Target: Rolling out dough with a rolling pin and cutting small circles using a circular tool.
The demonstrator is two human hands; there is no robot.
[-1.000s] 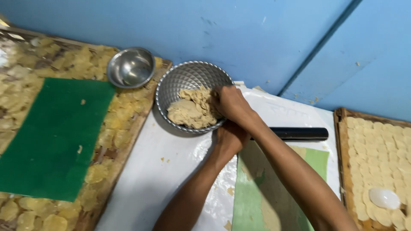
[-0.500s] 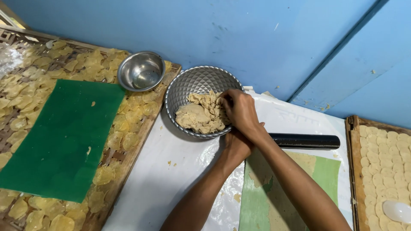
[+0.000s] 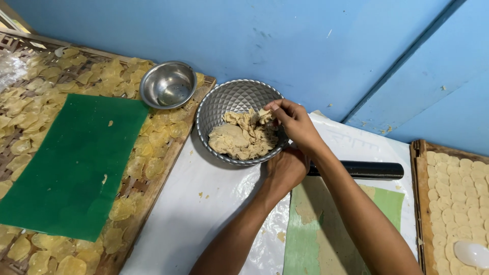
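Right hand (image 3: pixel 293 125) reaches over the rim of the patterned metal bowl (image 3: pixel 232 99), fingers pinched on a scrap of dough at the top of the pile

Left hand (image 3: pixel 286 168) sits just below it, against the bowl's near rim, knuckles up; looks wrapped on the rim but fingers are hidden, so can't tell grip for sure

Dough pile (image 3: pixel 242 137) beige, torn into ragged bits, fills the lower half of the bowl

Bowl stands on white plastic sheet (image 3: pixel 204 214) spread over the table; a few crumbs on it

Black rolling pin (image 3: pixel 364 169) lies flat behind the forearms, just right of the left hand

Green mat (image 3: pixel 392 203) w/ thin rolled dough on it lies under the right forearm, near edge of table

Left side: woven tray (image 3: pixel 168 168) covered w/ thin yellowish discs, big dark green sheet (image 3: pixel 71 163) laid over the middle

Small plain steel bowl (image 3: pixel 168 84) sits on that tray's far corner, close to the patterned bowl, not touching

Far right: 2nd tray (image 3: pixel 420 203) w/ rows of pale round cut pieces, white spoon (image 3: pixel 471 253) lying on them

Blue wall (image 3: pixel 305 40) behind all
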